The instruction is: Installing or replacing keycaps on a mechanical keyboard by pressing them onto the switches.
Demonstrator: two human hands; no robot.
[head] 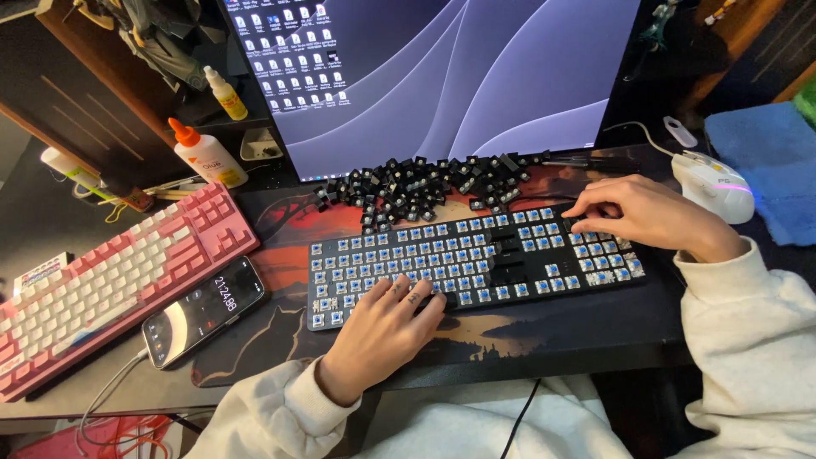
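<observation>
Here, black keyboard (476,259) at frame centre, caps stripped, blue switches bare. Left hand (387,327) flat on lower edge, fingers together, gripping nothing. Right hand (650,217) at upper right corner, fingertips pinched on something too small to tell. Keycap pile (416,187) just above. Pink keyboard (110,280), phone (204,310) at left; mouse (712,185) at right.

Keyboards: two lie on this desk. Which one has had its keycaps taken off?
The black keyboard under both hands: its blue switches are bare, and loose black keycaps are heaped behind it. The pink keyboard keeps its caps.
</observation>
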